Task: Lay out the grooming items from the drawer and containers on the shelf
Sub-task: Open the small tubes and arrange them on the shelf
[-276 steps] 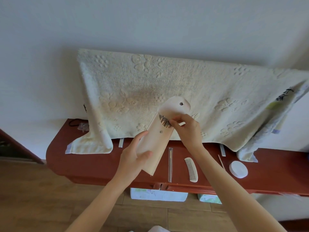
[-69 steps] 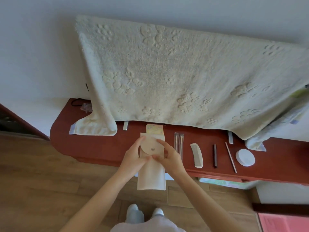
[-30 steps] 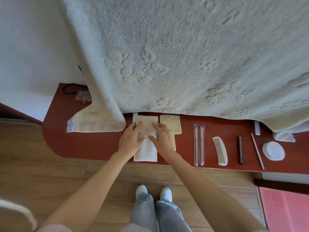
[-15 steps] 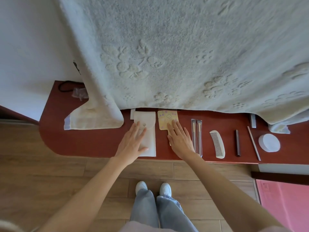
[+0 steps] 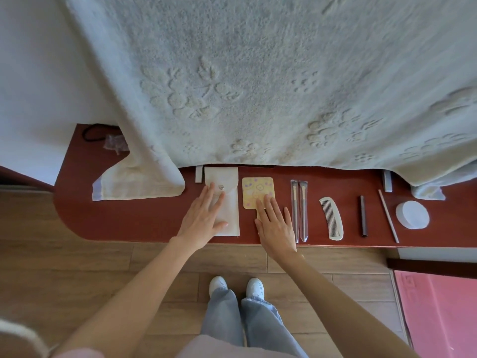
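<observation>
On the red-brown shelf (image 5: pixel 134 220) lies a cream snap pouch (image 5: pixel 229 200), flap closed. My left hand (image 5: pixel 204 218) rests flat on it, fingers spread. Right of it lies a yellow patterned hand mirror (image 5: pixel 254 189); my right hand (image 5: pixel 276 226) lies flat over its handle and lower edge. Further right lie two wrapped brushes (image 5: pixel 299 210), a white comb (image 5: pixel 333 218), a dark stick (image 5: pixel 363 215), a thin wooden stick (image 5: pixel 388 215) and a round white box (image 5: pixel 412 214).
A large cream towel (image 5: pixel 258 86) hangs from the wall over the shelf's back and its left part. A black cord (image 5: pixel 90 133) and a small plastic wrapper (image 5: pixel 114 144) lie at the shelf's far left. A pink mat (image 5: pixel 438 313) lies on the wooden floor at right.
The pouch was closed and laid on the shelf left of the mirror. Both hands let go of it and flattened, the right one moving onto the mirror.
</observation>
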Demonstrator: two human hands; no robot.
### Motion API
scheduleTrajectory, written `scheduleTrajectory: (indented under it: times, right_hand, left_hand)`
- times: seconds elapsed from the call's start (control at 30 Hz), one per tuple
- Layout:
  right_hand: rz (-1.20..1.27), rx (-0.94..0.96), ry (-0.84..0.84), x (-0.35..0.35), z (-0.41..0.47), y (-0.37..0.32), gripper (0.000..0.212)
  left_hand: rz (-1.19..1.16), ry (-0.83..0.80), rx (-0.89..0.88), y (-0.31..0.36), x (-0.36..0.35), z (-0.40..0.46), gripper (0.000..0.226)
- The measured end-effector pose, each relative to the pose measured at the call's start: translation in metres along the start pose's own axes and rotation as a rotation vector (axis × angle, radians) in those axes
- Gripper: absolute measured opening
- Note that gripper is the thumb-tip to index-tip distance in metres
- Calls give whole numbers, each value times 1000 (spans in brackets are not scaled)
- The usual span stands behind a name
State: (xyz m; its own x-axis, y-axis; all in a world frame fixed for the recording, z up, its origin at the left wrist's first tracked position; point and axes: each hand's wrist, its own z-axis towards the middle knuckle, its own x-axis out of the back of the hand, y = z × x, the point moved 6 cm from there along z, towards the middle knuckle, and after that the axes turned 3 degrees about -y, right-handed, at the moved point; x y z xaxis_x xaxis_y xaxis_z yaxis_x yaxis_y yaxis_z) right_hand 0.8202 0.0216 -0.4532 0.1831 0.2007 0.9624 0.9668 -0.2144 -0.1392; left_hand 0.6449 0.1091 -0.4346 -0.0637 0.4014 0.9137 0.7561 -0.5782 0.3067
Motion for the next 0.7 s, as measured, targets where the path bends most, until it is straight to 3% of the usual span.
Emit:
scheduleTrajectory:
  times: [0.43,0.7]
  right_hand:
    - [101,-21,16,4,-2,0,55]
    - [210,-114,294,40,-39,41,40]
  left_hand:
    - [60,-26,-25,9,1,0,83]
    - [76,234,-172,65,14,4,42]
